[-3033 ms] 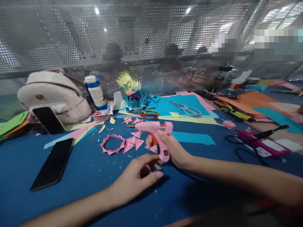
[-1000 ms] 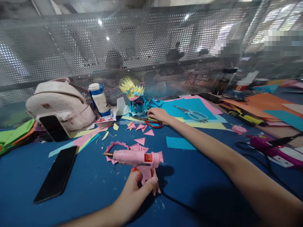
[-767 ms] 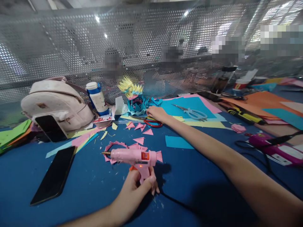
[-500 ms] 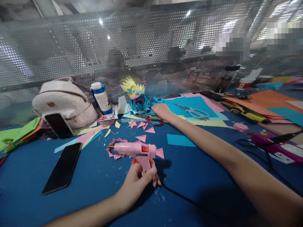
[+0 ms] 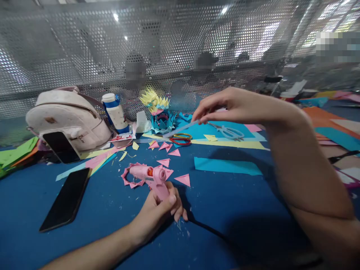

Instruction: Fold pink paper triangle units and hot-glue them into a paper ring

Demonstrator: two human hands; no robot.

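My left hand (image 5: pixel 165 204) is wrapped round the handle of a pink glue gun (image 5: pixel 152 178), its rear turned toward me. Raised over the blue paper, my right hand (image 5: pixel 216 107) pinches the end of a translucent glue stick (image 5: pixel 182 129) that slants down to the left. A pink zigzag paper ring (image 5: pixel 125 180) lies behind the gun's nozzle, with several folded pink triangles (image 5: pixel 183 180) near it. Red-handled scissors (image 5: pixel 180 141) rest under the far end of the stick, and light blue scissors (image 5: pixel 230 133) lie below my right hand.
A black phone (image 5: pixel 66 198) lies at left, before a pale backpack (image 5: pixel 70 116) with another phone leaning on it. A white and blue bottle (image 5: pixel 116 114) and a blue-yellow paper model (image 5: pixel 161 118) stand at the back. A blue strip (image 5: pixel 225 166) lies right of centre; a cable trails from the gun.
My right hand has risen from the back of the table and moved right, with the glue stick now in its fingers. The glue gun has swung so its rear faces me more.
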